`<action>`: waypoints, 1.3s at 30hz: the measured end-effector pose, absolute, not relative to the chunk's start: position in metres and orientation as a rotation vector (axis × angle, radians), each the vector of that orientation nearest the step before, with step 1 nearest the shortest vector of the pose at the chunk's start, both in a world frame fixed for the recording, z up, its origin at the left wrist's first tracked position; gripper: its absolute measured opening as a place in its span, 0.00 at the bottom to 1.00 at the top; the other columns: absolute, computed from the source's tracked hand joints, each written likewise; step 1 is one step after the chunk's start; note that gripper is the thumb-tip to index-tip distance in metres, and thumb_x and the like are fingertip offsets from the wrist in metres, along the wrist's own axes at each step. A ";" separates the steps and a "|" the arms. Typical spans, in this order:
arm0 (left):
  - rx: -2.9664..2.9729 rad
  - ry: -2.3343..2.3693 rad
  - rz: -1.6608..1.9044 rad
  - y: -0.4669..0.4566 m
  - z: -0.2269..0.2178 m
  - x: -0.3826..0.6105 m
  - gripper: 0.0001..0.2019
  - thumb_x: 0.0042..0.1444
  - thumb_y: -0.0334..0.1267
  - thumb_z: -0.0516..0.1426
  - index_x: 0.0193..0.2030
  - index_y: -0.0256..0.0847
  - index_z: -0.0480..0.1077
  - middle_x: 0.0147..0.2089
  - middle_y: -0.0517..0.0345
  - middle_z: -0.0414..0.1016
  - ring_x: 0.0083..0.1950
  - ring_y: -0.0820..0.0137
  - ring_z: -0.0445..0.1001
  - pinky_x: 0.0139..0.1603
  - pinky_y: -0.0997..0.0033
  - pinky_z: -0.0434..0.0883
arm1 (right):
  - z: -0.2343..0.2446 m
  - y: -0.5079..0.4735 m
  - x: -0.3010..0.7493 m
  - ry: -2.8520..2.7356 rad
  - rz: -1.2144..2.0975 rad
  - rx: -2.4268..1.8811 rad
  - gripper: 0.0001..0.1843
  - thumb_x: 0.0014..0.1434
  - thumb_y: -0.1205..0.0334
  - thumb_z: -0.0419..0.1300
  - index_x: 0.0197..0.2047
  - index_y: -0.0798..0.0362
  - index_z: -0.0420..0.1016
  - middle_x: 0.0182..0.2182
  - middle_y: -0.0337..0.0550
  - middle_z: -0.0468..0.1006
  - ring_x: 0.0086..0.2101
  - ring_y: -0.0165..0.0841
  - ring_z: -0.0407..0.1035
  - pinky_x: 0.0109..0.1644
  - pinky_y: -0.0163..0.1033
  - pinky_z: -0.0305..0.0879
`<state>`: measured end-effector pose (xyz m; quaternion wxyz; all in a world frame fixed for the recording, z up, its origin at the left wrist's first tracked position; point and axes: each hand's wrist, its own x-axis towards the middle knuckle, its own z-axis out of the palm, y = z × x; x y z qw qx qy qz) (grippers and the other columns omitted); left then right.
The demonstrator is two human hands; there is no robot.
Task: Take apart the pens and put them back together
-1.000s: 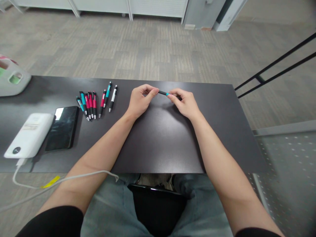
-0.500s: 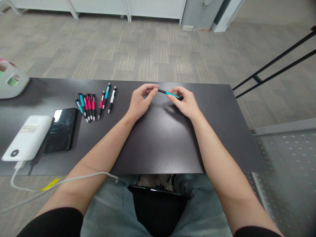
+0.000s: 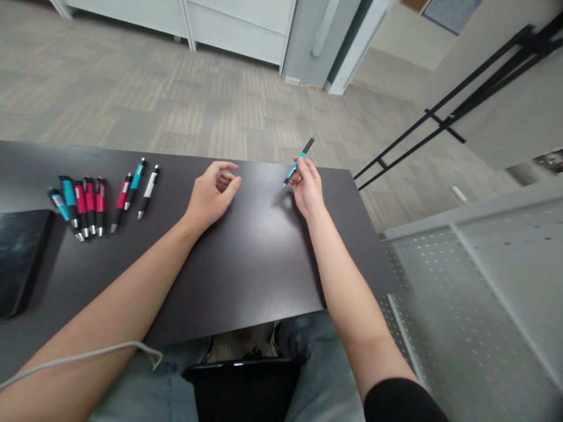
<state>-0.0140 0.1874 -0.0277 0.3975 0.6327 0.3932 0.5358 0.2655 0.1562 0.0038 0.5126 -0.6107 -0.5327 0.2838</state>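
Note:
My right hand (image 3: 308, 186) grips a teal and black ballpoint pen (image 3: 298, 162) between thumb and fingers, above the far right part of the table. The pen is tilted, its black grip end pointing up and away with a thin point showing. To the left, my left hand (image 3: 214, 194) is held over the table with its fingers curled and thumb close to the index finger; whatever it may hold is hidden. Left of that hand lie a white and black pen (image 3: 149, 191), a teal pen (image 3: 135, 184), a red pen (image 3: 121, 202) and a cluster of several red and teal pens (image 3: 90, 205).
The dark table (image 3: 246, 275) runs across the view. A black flat device (image 3: 21, 258) lies at its left. A white cable (image 3: 88, 354) crosses my left forearm. Black metal bars (image 3: 409, 140) and a grey perforated panel (image 3: 444, 275) stand at the right.
My hands have drawn apart; both held the pen before. The right hand now has it alone, turned with its grip end upward. The view has swung right.

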 end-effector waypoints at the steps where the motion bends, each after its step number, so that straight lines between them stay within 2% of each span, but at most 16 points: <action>1: 1.614 0.986 1.349 0.187 -0.029 -0.014 0.17 0.64 0.49 0.79 0.54 0.53 0.84 0.37 0.61 0.84 0.40 0.59 0.81 0.47 0.56 0.79 | 0.003 0.156 0.268 -1.263 0.689 -1.470 0.39 0.78 0.15 0.65 0.66 0.38 0.89 0.42 0.48 0.87 0.37 0.45 0.76 0.45 0.53 0.80; 5: 1.656 0.977 1.332 0.187 -0.030 -0.014 0.16 0.65 0.51 0.79 0.53 0.53 0.85 0.37 0.60 0.84 0.38 0.59 0.81 0.45 0.56 0.79 | 0.001 0.153 0.277 -1.073 0.738 -1.447 0.35 0.76 0.19 0.69 0.64 0.39 0.88 0.35 0.40 0.79 0.32 0.40 0.71 0.41 0.50 0.78; 8: 1.676 0.974 1.344 0.187 -0.030 -0.013 0.15 0.66 0.55 0.78 0.51 0.54 0.86 0.36 0.60 0.85 0.37 0.58 0.80 0.43 0.55 0.78 | 0.006 0.148 0.282 -1.055 0.753 -1.402 0.34 0.73 0.22 0.71 0.64 0.39 0.86 0.43 0.43 0.87 0.31 0.37 0.69 0.39 0.47 0.75; 11: 1.669 0.953 1.351 0.187 -0.030 -0.012 0.16 0.66 0.59 0.79 0.49 0.55 0.85 0.35 0.60 0.84 0.36 0.58 0.78 0.42 0.55 0.78 | 0.011 0.144 0.287 -1.151 0.720 -1.444 0.37 0.74 0.17 0.65 0.66 0.37 0.85 0.52 0.47 0.92 0.33 0.38 0.70 0.40 0.47 0.73; 13: 1.664 0.942 1.349 0.187 -0.031 -0.011 0.17 0.66 0.60 0.79 0.48 0.55 0.85 0.34 0.60 0.83 0.35 0.59 0.77 0.41 0.56 0.77 | 0.012 0.142 0.292 -1.190 0.684 -1.482 0.41 0.72 0.12 0.61 0.66 0.37 0.84 0.53 0.48 0.91 0.35 0.39 0.71 0.41 0.46 0.72; 16: 1.679 0.934 1.353 0.186 -0.029 -0.010 0.16 0.65 0.60 0.78 0.44 0.55 0.85 0.33 0.60 0.84 0.34 0.59 0.76 0.38 0.56 0.75 | 0.011 0.142 0.308 -1.205 0.588 -1.519 0.42 0.69 0.12 0.62 0.62 0.39 0.83 0.50 0.48 0.89 0.43 0.43 0.78 0.45 0.46 0.74; 19: 1.725 1.001 1.288 0.181 -0.020 -0.010 0.13 0.65 0.57 0.75 0.44 0.54 0.85 0.34 0.59 0.86 0.35 0.59 0.78 0.39 0.57 0.76 | 0.014 0.138 0.336 -1.183 0.474 -1.571 0.34 0.69 0.22 0.67 0.61 0.40 0.81 0.49 0.48 0.88 0.53 0.48 0.83 0.55 0.50 0.80; 23: 1.784 1.178 1.077 0.171 -0.002 -0.012 0.10 0.67 0.50 0.68 0.48 0.50 0.83 0.41 0.57 0.90 0.41 0.58 0.83 0.49 0.58 0.82 | 0.030 0.122 0.385 -1.070 0.397 -1.777 0.22 0.70 0.48 0.70 0.65 0.40 0.78 0.46 0.43 0.88 0.49 0.46 0.88 0.61 0.52 0.84; 25: 1.791 1.202 1.043 0.168 0.004 -0.013 0.10 0.67 0.50 0.67 0.48 0.50 0.82 0.41 0.56 0.89 0.42 0.57 0.84 0.51 0.56 0.83 | 0.036 0.111 0.405 -1.078 0.272 -1.914 0.28 0.67 0.59 0.71 0.69 0.42 0.78 0.46 0.43 0.90 0.46 0.46 0.88 0.65 0.55 0.84; 27: 1.803 1.193 1.027 0.166 0.006 -0.014 0.11 0.66 0.52 0.67 0.48 0.51 0.82 0.41 0.55 0.89 0.42 0.55 0.84 0.51 0.53 0.83 | 0.039 0.103 0.419 -1.079 0.171 -2.043 0.34 0.64 0.64 0.72 0.72 0.44 0.77 0.45 0.43 0.91 0.47 0.49 0.88 0.67 0.57 0.83; 29: 1.819 1.192 1.009 0.165 0.007 -0.015 0.12 0.66 0.53 0.68 0.49 0.52 0.83 0.41 0.55 0.89 0.42 0.55 0.84 0.50 0.52 0.83 | 0.037 0.098 0.425 -1.070 0.145 -2.145 0.31 0.64 0.65 0.74 0.68 0.46 0.79 0.44 0.44 0.91 0.49 0.50 0.89 0.67 0.56 0.83; 33: 1.868 1.276 0.978 0.163 0.009 -0.017 0.10 0.69 0.50 0.64 0.51 0.53 0.83 0.40 0.65 0.88 0.44 0.61 0.84 0.52 0.58 0.83 | 0.033 0.096 0.426 -1.097 0.166 -2.284 0.13 0.67 0.63 0.76 0.52 0.45 0.82 0.46 0.48 0.93 0.51 0.50 0.89 0.65 0.53 0.83; 36: 1.894 1.283 0.955 0.163 0.010 -0.018 0.11 0.69 0.52 0.64 0.50 0.52 0.83 0.40 0.65 0.87 0.43 0.61 0.84 0.51 0.58 0.83 | 0.035 0.097 0.424 -1.138 0.168 -2.353 0.07 0.71 0.62 0.75 0.49 0.46 0.82 0.47 0.50 0.94 0.51 0.50 0.88 0.64 0.52 0.82; 39: 1.900 1.276 0.949 0.165 0.010 -0.018 0.13 0.67 0.55 0.65 0.48 0.52 0.83 0.41 0.61 0.88 0.43 0.57 0.84 0.50 0.55 0.83 | 0.037 0.096 0.423 -1.152 0.176 -2.400 0.05 0.73 0.60 0.75 0.48 0.46 0.84 0.49 0.52 0.94 0.50 0.50 0.88 0.62 0.51 0.82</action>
